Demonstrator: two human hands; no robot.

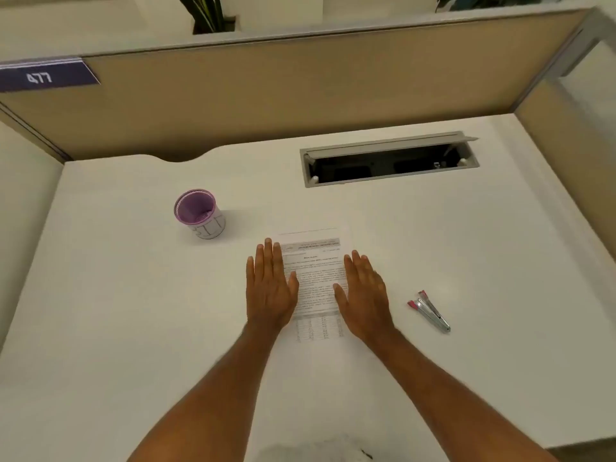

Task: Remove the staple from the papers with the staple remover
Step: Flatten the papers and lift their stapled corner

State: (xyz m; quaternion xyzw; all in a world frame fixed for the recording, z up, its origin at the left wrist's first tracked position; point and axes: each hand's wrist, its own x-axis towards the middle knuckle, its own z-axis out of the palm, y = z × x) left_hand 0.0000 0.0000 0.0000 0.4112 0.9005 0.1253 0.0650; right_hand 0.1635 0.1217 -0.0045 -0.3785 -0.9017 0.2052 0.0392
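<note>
The papers [315, 278] are lying flat in the middle of the white desk [133, 311]. The left hand [270, 288] is lying flat with its fingers spread out, covering the left edge of the papers. The right hand [363, 295] is lying flat and spread too, covering the right edge. Neither hand is holding anything. The staple remover [430, 311] is sitting on the desk to the right, near the right hand but not touching it. A purple cup [200, 213] is standing farther back on the left.
</note>
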